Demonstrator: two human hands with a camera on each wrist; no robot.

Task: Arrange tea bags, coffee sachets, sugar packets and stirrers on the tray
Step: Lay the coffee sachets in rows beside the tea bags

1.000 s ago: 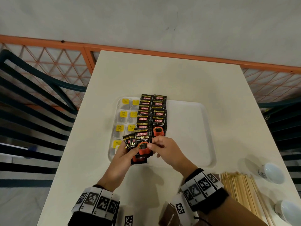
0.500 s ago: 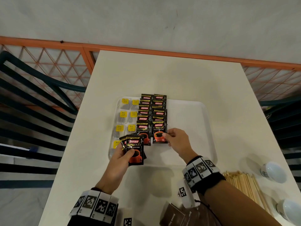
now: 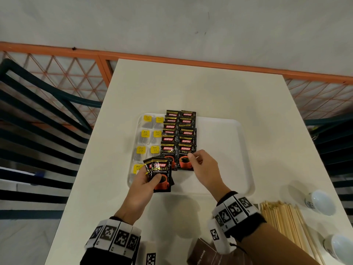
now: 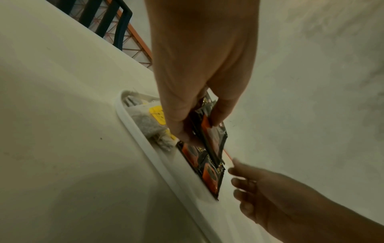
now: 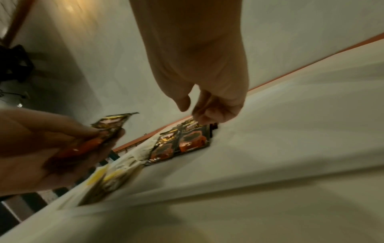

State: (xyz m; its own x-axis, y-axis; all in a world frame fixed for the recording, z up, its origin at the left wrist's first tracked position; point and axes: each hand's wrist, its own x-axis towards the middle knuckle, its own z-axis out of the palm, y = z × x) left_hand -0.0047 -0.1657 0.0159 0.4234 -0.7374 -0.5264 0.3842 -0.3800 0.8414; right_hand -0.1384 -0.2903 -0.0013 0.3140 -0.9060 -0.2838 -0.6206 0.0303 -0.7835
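A white tray (image 3: 219, 150) lies mid-table. Its left side holds tea bags (image 3: 150, 134) with yellow tags. Beside them, black coffee sachets (image 3: 179, 134) overlap in two columns. My left hand (image 3: 150, 176) grips a small fan of coffee sachets (image 3: 161, 175) over the tray's near left corner; in the left wrist view the hand (image 4: 199, 118) pinches them (image 4: 214, 136) between thumb and fingers. My right hand (image 3: 194, 161) hovers with loosely curled fingers at the front sachet (image 3: 185, 161) of the right column and holds nothing. The right wrist view shows the right hand (image 5: 193, 108) just above that sachet (image 5: 191, 143).
Wooden stirrers (image 3: 282, 217) lie in a bundle at the near right, with two white cups (image 3: 321, 201) further right. A brown packet (image 3: 200, 253) sits at the near edge under my right wrist. The tray's right half is bare. Dark chairs stand on both sides.
My right hand took a sachet from the left hand's stack, laid it at the front of the right column and let go. The left hand has barely moved.
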